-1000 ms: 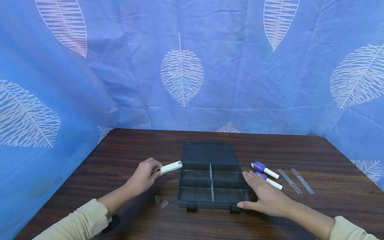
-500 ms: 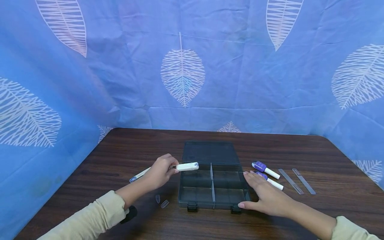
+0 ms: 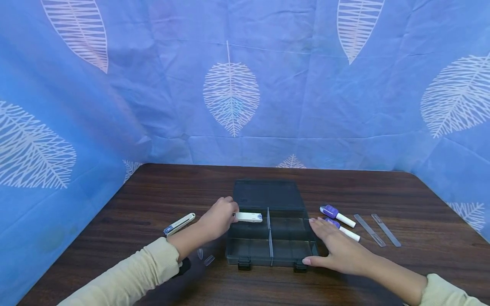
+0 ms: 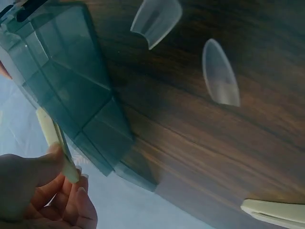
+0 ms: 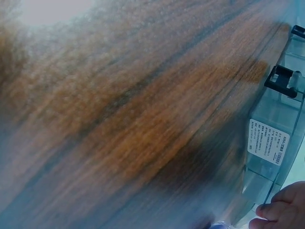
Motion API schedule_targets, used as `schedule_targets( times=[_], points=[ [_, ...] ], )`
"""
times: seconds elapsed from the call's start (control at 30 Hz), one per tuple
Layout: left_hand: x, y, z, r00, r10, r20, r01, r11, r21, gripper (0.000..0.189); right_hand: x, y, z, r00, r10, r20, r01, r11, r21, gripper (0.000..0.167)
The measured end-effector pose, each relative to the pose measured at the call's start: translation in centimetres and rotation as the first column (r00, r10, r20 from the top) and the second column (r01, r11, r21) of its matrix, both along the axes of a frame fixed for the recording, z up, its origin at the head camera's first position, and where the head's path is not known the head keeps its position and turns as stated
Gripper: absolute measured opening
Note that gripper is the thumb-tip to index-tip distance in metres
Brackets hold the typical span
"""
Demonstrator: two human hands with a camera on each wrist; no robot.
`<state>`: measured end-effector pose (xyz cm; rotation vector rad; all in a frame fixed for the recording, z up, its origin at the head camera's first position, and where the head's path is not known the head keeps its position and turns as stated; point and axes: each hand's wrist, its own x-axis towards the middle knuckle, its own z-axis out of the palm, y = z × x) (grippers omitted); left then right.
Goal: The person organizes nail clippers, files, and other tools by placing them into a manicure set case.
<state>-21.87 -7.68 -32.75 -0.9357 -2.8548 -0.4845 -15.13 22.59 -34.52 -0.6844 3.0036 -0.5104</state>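
Blue cloth printed with white leaf outlines is hanging behind a dark brown wood-grain table. A smoke-grey translucent plastic box with inner compartments is lying on the table, its lid folded back. The person's right hand is resting along the box's right edge, fingers extended, thumb set apart near a front latch. The left hand is pinching a white bar-shaped nail clipper, which is extending over the far left compartment (whether it is touching the box cannot be told). Two purple bottles with white caps are lying right of the box, the nearer partly hidden by the right hand. Farther right, two slim translucent strips are lying side by side. A second pale clipper is lying left of the left hand. Two clear curved nail tips are lying just left of the box.
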Motion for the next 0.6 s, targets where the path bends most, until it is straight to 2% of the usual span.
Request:
schedule_targets(
  times=[0.17, 0.3, 0.5, 0.6],
  points=[
    [-0.2, 0.9, -0.5, 0.995, -0.008, -0.096, -0.007, 0.989, -0.15, 0.01, -0.1, 0.0, 0.0, 1.0, 0.002, 0.006, -0.002, 1.0, -0.005, 0.098],
    [-0.4, 1.5, -0.8, 0.993, -0.004, -0.118, -0.025, 0.97, -0.242, 0.009, 0.0, 0.0, 0.0, 1.0, 0.005, -0.004, -0.005, 1.0, -0.009, 0.097],
    [-0.8, 2.0, -1.0, 0.993, -0.007, -0.115, -0.023, 0.965, -0.26, 0.01, 0.0, 0.0, -0.1, 1.0, 0.0, -0.022, 0.001, 1.0, 0.014, 0.099],
    [-1.1, 2.0, -1.0, 0.997, -0.01, -0.082, -0.011, 0.966, -0.257, 0.009, 0.0, -0.1, 0.0, 0.999, 0.003, -0.034, -0.001, 0.999, 0.047, 0.1]
  ],
)
